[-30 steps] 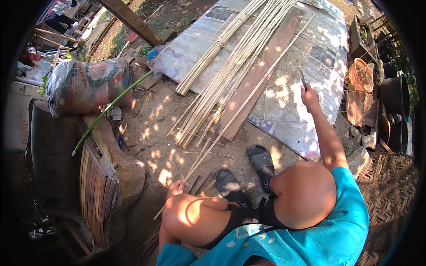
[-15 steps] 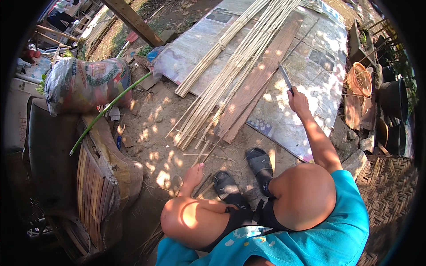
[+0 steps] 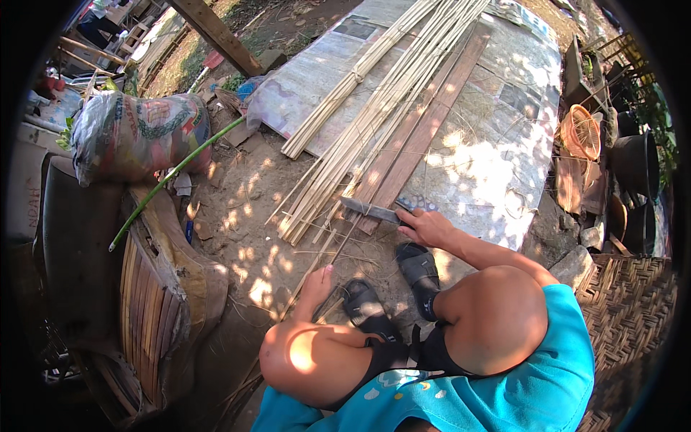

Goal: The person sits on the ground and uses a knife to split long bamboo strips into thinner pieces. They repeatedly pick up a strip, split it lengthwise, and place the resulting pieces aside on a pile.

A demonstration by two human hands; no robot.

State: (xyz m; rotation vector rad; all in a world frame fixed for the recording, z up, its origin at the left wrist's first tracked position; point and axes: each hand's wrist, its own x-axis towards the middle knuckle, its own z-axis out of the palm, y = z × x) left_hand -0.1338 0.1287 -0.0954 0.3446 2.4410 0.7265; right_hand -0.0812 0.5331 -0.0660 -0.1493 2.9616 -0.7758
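Bamboo strips (image 3: pixel 389 108) ran out past top edge; strip under left hand (image 3: pixel 317 284) hidden below knee (image 3: pixel 309 360)

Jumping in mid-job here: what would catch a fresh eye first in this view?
First, the long pale bamboo strips fanned across the tarp from the top down to the dirt in the middle. Next, the right hand holding a broad knife flat by their near ends, while the left hand grips one thin strip just left of the dark sandals. A bulging printed sack sits at upper left.

Knife (image 3: pixel 371 210) in right hand (image 3: pixel 425 227) — bamboo strips (image 3: pixel 374 115)
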